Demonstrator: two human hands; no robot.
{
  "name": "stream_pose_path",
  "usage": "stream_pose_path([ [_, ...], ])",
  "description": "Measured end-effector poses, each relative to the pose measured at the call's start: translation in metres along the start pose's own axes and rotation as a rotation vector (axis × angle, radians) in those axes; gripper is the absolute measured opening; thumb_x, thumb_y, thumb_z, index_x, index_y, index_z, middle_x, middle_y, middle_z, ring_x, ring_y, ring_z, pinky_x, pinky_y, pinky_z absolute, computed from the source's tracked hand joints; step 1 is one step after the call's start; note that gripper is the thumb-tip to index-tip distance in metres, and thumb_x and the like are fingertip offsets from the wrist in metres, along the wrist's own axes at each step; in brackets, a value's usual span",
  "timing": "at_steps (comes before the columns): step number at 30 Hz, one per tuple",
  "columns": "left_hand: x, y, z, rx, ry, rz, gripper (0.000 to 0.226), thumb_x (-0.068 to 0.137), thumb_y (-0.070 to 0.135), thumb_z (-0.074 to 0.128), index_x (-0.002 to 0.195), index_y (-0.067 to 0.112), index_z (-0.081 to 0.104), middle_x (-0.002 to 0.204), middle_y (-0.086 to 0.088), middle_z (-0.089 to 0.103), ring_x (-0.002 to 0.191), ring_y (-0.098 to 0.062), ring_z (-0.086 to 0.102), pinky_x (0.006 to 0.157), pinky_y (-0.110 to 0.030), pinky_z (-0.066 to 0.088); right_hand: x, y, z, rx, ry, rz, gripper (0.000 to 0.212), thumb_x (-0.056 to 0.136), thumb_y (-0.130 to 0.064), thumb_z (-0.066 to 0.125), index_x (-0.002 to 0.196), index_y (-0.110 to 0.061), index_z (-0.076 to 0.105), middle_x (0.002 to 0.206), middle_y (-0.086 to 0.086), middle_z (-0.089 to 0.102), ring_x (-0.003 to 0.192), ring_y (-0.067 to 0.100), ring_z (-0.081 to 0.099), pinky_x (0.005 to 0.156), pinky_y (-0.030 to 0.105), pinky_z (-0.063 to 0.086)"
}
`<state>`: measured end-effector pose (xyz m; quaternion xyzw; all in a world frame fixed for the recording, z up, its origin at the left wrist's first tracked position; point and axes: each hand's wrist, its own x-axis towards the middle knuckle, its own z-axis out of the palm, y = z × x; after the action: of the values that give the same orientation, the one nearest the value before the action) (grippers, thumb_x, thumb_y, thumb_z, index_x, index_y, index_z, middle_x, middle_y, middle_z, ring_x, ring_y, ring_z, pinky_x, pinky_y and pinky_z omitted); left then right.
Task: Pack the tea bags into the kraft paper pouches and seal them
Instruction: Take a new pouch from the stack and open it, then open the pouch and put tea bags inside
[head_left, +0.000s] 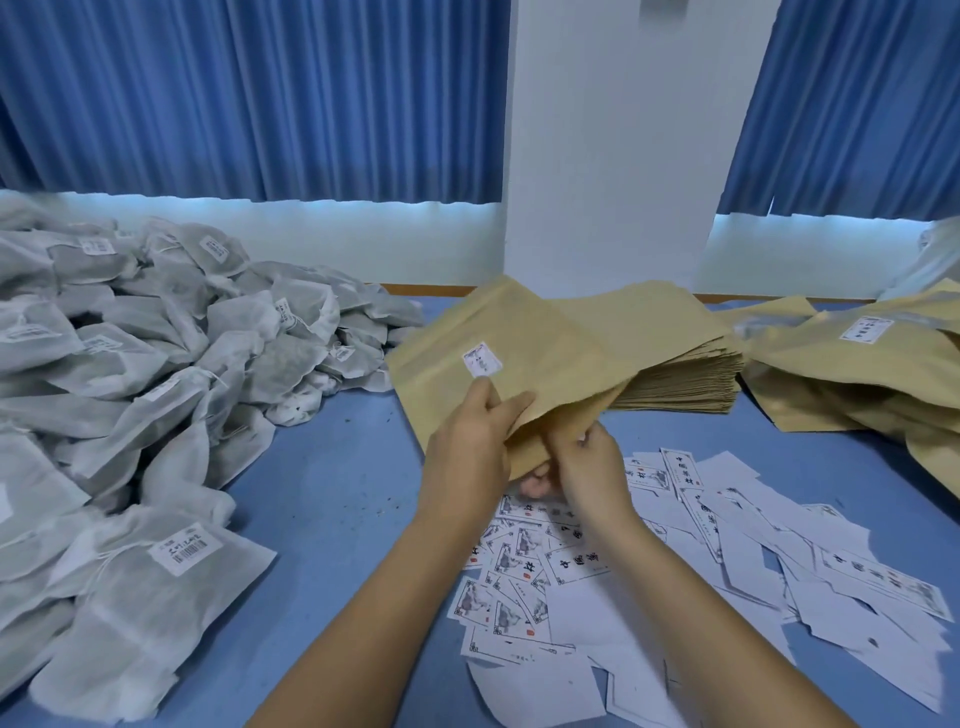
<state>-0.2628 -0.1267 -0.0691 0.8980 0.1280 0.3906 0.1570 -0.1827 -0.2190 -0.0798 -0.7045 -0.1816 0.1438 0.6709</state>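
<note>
A kraft paper pouch (519, 353) with a small white sticker hangs above the blue table at centre. My left hand (470, 447) grips its near edge, thumb on top and fingers underneath. My right hand (587, 462) pinches the same edge just to the right. Behind it lies a thick stack of flat kraft pouches (680, 374). A big heap of grey-white tea bags (156, 374) with barcode labels fills the left side of the table.
Loose white printed labels (675, 561) are scattered on the blue table (332, 509) under and right of my arms. Filled kraft pouches (857, 374) pile up at the right. Blue curtains and a white pillar stand behind.
</note>
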Motion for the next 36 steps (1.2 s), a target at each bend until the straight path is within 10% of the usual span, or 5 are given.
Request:
stream_pose_path([
  [10,0.006,-0.019,-0.032,-0.017,0.285,0.182,0.063,0.054,-0.021,0.055,0.104,0.012,0.074,0.105,-0.012,0.062,0.075,-0.016,0.05,0.055,-0.024,0.041,-0.001,-0.019,-0.005,0.148,0.01,0.027,0.036,0.089,0.009,0.02,0.084,-0.006,0.052,0.042,0.009,0.056,0.03,0.015,0.044,0.031,0.02,0.032],
  [16,-0.025,-0.024,-0.062,0.199,0.098,0.024,0.046,0.093,0.042,0.036,0.12,0.018,0.064,0.115,-0.004,0.06,0.101,-0.027,0.056,0.079,-0.042,0.049,-0.01,-0.034,0.04,0.28,-0.01,0.06,0.038,0.089,0.007,0.021,0.089,0.003,0.058,0.048,0.009,0.06,0.033,0.014,0.048,0.032,0.018,0.033],
  [21,-0.069,-0.06,-0.102,0.677,-0.082,-0.705,0.057,0.089,0.059,0.037,0.141,0.035,0.039,0.156,-0.009,0.018,0.143,-0.039,0.002,0.106,-0.072,0.01,-0.018,-0.03,0.072,0.315,0.052,0.093,0.04,0.087,0.01,0.02,0.101,0.012,0.058,0.056,0.015,0.06,0.033,0.015,0.048,0.033,0.021,0.035],
  [25,-0.096,-0.084,-0.119,0.662,-0.283,-1.121,0.059,0.091,0.055,0.045,0.144,0.037,0.027,0.154,-0.018,0.006,0.137,-0.054,-0.002,0.096,-0.077,0.024,-0.025,-0.028,0.081,0.319,0.049,0.066,0.037,0.091,0.008,0.022,0.103,0.009,0.057,0.061,0.017,0.061,0.033,0.014,0.049,0.033,0.02,0.036],
  [36,-0.095,-0.069,-0.086,0.453,-0.343,-0.32,0.041,0.085,0.048,0.05,0.125,0.042,0.045,0.128,0.008,0.039,0.123,-0.026,0.032,0.092,-0.043,0.032,-0.023,-0.028,0.067,0.471,0.085,0.108,0.029,0.09,0.01,0.025,0.079,0.002,0.051,0.054,0.014,0.06,0.035,0.014,0.053,0.033,0.018,0.036],
])
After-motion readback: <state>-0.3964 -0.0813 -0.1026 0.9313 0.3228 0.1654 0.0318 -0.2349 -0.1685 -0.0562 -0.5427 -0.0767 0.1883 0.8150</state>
